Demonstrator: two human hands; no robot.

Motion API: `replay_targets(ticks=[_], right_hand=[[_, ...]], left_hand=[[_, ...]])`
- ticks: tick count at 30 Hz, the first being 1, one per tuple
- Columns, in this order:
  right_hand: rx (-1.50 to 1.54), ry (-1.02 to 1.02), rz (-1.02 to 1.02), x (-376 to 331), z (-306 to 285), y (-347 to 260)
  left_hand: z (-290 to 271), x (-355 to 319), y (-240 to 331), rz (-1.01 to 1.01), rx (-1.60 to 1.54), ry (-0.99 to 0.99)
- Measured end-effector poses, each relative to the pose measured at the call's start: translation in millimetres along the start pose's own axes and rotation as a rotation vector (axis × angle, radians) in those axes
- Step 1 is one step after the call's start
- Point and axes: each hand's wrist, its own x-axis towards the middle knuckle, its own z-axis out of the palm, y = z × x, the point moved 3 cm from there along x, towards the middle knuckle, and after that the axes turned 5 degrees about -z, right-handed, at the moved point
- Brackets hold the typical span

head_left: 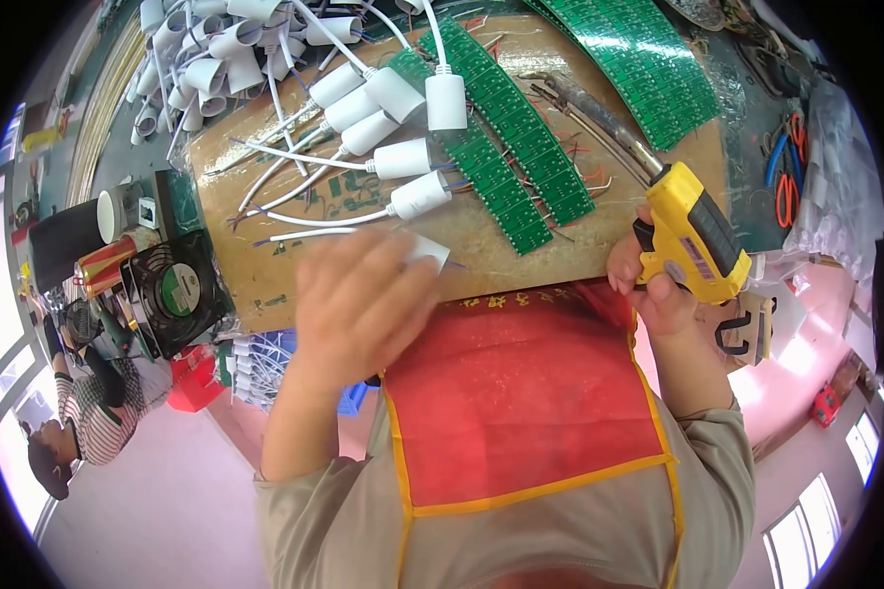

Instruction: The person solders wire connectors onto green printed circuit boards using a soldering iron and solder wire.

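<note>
Your brown table (pixel 265 270) spread across 12 o'clock. It carried a heap of white cylinders (pixel 236 64) toward 11 o'clock, a wide green circuit panel (pixel 648 74) at 1 and 2 narrow green strips (pixel 506 113) between them. A yellow soldering gun (pixel 692 231) lay at 2 o'clock, your right hand (pixel 650 275) wrapped around its handle. At 9 o'clock, your left hand (pixel 363 294) blurred over 1 white cylinder (pixel 434 253); whether it gripped that, I couldn't tell.

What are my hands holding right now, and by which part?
Right hand: the soldering gun, by its yellow handle near the trigger. Left hand: blurred over a white cylinder; whether it grips it can't be told.
</note>
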Motion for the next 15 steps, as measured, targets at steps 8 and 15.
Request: replay_targets(ticks=[8, 15], right_hand=[[0.031, 0.033, 0.03, -3, 0, 2], [0.011, 0.017, 0.026, -3, 1, 1]], left_hand=[[30, 16, 13, 0.0, 0.184, 0.03], [40, 18, 18, -0.111, 0.19, 0.028]])
